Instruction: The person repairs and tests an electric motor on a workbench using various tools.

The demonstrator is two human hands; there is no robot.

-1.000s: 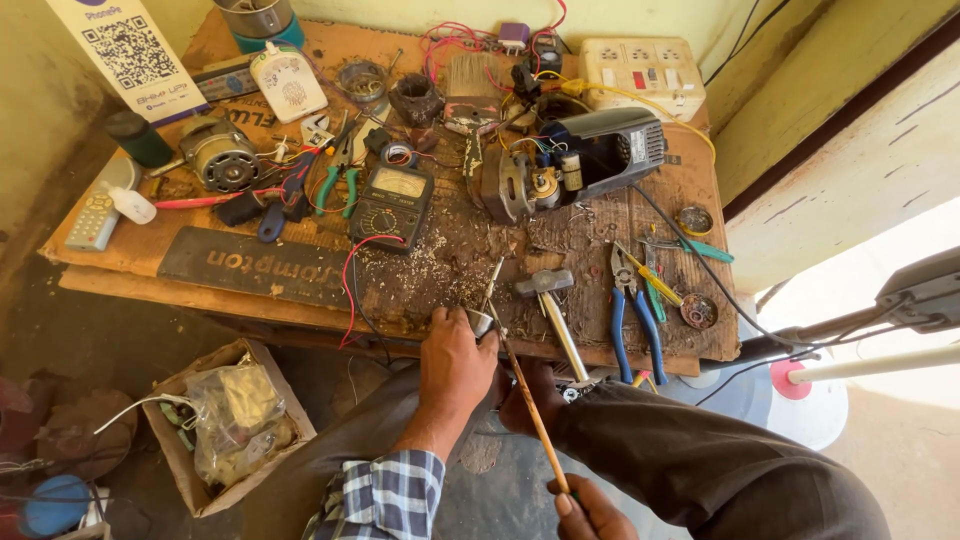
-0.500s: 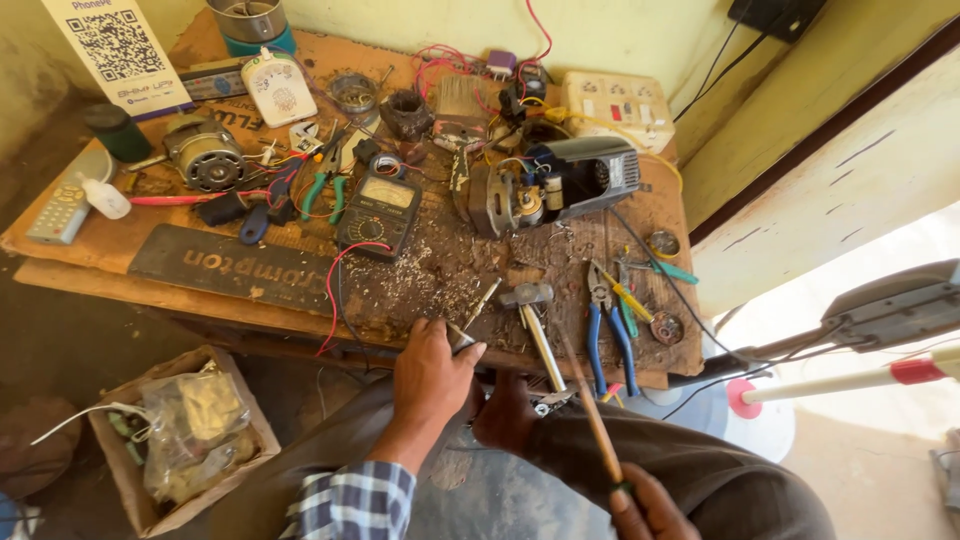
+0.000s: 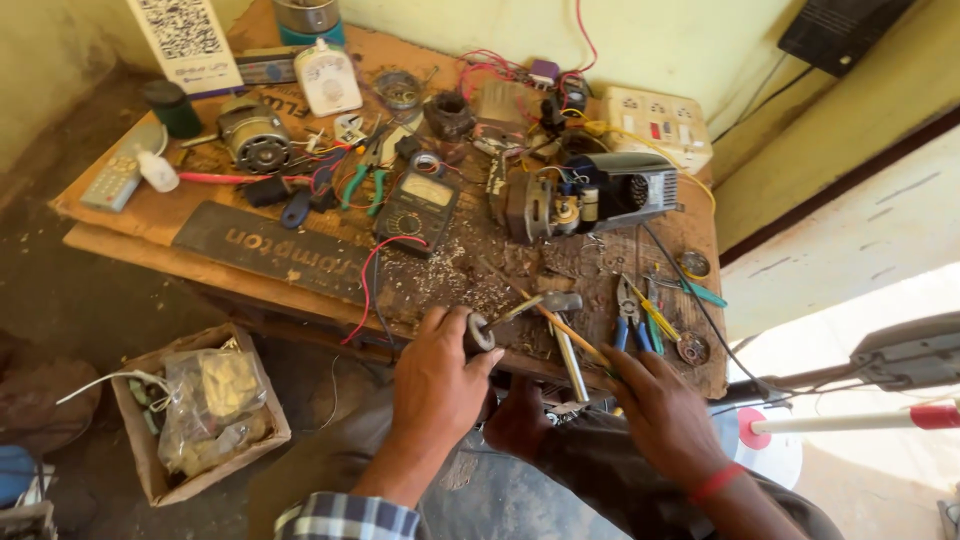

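Metal ring [image 3: 480, 332] is sitting pinched in the closed left hand [image 3: 440, 375] at the workbench's [image 3: 150, 215] near edge; the right hand [image 3: 660, 405], half-closed, is gripping a thin wooden rod [image 3: 570, 333]. A slipping rod could be jabbing fingers, I judge.

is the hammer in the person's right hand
No, the hammer lies on the workbench, while the right hand grips a thin wooden stick beside it.
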